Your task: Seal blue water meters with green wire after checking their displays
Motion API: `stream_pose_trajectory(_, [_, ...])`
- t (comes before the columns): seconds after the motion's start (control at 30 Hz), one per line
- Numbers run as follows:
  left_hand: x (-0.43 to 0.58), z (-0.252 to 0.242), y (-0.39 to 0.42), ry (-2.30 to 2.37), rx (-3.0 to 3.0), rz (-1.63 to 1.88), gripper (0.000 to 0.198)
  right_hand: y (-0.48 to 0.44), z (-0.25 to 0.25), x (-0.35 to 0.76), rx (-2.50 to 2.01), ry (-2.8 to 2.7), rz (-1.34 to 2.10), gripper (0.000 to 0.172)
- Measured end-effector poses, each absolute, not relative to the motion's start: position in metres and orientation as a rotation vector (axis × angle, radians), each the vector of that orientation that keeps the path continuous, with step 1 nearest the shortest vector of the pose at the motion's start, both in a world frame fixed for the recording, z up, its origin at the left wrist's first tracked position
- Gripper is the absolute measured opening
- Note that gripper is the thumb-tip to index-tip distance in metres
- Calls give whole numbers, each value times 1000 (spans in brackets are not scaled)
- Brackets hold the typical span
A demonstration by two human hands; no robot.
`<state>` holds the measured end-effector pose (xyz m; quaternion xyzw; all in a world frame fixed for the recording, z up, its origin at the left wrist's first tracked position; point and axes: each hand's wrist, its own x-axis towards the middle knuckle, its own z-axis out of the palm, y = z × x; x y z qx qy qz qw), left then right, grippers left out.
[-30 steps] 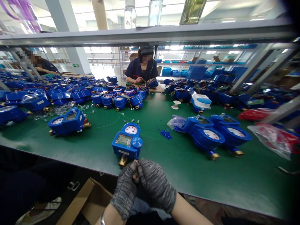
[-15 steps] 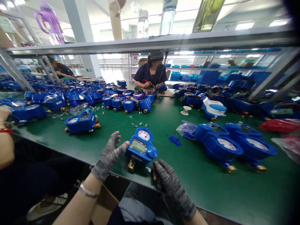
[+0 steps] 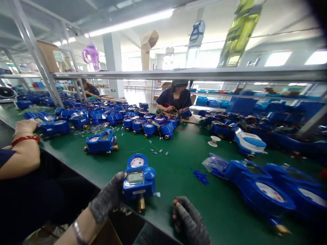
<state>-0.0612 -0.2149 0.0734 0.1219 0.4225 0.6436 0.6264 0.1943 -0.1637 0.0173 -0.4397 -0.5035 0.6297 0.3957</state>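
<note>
A blue water meter with a white round dial, a grey display and a brass pipe end stands near the table's front edge. My left hand, in a grey fingerless glove, grips its left side; most of those fingers are hidden behind the meter. A small clear-and-white piece sticks out at the meter's lower right. To the right of the meter, apart from it, my gloved right hand rests low over the table with curled fingers. What they hold, if anything, is hidden.
Small blue parts lie scattered beside a plastic bag. Larger blue meters stand at the right, another meter at the left. A white spool lies farther back. A co-worker's arm is at the left; another person sits opposite.
The view has tilted up. My left hand has closed on the meter, which has turned and moved left. My right hand is now farther from it.
</note>
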Motion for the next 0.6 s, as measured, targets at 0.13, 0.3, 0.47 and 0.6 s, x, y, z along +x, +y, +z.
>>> stream_pose_trajectory(0.13, [-86,59,-243,984,54,1817,40,-162,11,196,-1080,-1225,1628,47])
stream_pose_trajectory(0.3, [-121,73,-219,999,-109,1997,44,-164,8,194,-1074,-1266,1553,47])
stream_pose_trajectory(0.47, [-157,79,-173,1034,-244,2084,59,-163,-3,199,-1078,-1250,1540,48])
stream_pose_trajectory(0.6, [-180,86,-147,1035,-183,2083,61,-162,-10,204,-1059,-1256,1571,48])
